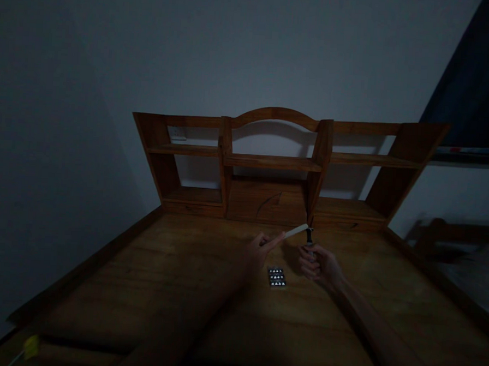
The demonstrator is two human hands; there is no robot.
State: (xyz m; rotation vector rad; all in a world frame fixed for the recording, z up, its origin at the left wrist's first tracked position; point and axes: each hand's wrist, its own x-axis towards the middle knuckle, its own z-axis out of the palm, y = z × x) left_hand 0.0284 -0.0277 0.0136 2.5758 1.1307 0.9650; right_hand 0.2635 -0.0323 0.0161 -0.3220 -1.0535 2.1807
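Observation:
My left hand (261, 249) is closed around one end of a pale flat strip (296, 230), its index finger stretched along it. The strip slants up to the right. My right hand (319, 265) grips a slim dark tool (309, 237), held upright; its exact kind is too dim to make out. The strip's far end meets or nearly meets the tool's top. Below and between my hands, a small black card or tray (276, 277) lies on the desk, with rows of small white pieces.
The wooden desk (141, 276) has a raised shelf unit (272, 161) along its back edge. At the lower left is a small yellow thing (31, 346). A dark board (474, 91) hangs on the wall at the right. The room is dim.

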